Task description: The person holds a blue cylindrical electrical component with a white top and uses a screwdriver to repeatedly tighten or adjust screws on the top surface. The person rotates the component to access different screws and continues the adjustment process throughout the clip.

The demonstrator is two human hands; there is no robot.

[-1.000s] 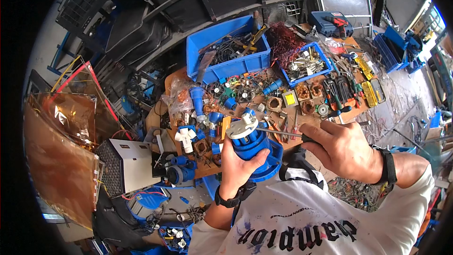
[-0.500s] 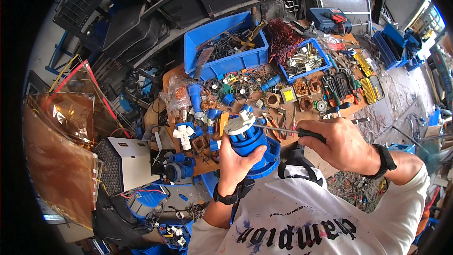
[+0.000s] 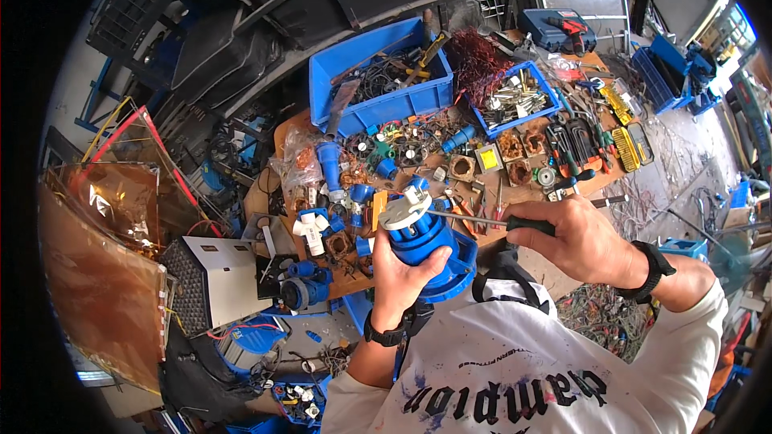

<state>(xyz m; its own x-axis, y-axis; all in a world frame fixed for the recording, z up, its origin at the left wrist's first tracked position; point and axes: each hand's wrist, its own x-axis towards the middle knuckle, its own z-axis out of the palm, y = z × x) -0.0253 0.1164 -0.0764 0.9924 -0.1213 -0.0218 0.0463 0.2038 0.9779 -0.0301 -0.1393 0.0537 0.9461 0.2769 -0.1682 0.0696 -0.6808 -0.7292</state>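
My left hand (image 3: 402, 277) is wrapped round a blue industrial plug connector (image 3: 426, 247), holding it up in front of my shirt. A round white insert (image 3: 405, 212) sits at its upper end. My right hand (image 3: 569, 239) grips the dark handle of a screwdriver (image 3: 474, 219). Its thin shaft points left, and the tip is at the edge of the white insert; whether it sits on a screw cannot be made out. The fingers of my left hand behind the connector are hidden.
The workbench (image 3: 354, 283) is crowded. At its back stand a large blue bin (image 3: 386, 104) of cables and a smaller blue tray (image 3: 520, 124) of metal pins. Pliers and other hand tools (image 3: 575, 145) lie to the right. A white pipe-like fitting (image 3: 310, 233) lies left of the connector.
Both hands keep their grips, and the screwdriver tip stays at the white insert. My right hand has shifted very slightly; the bench view has moved a little to the left.
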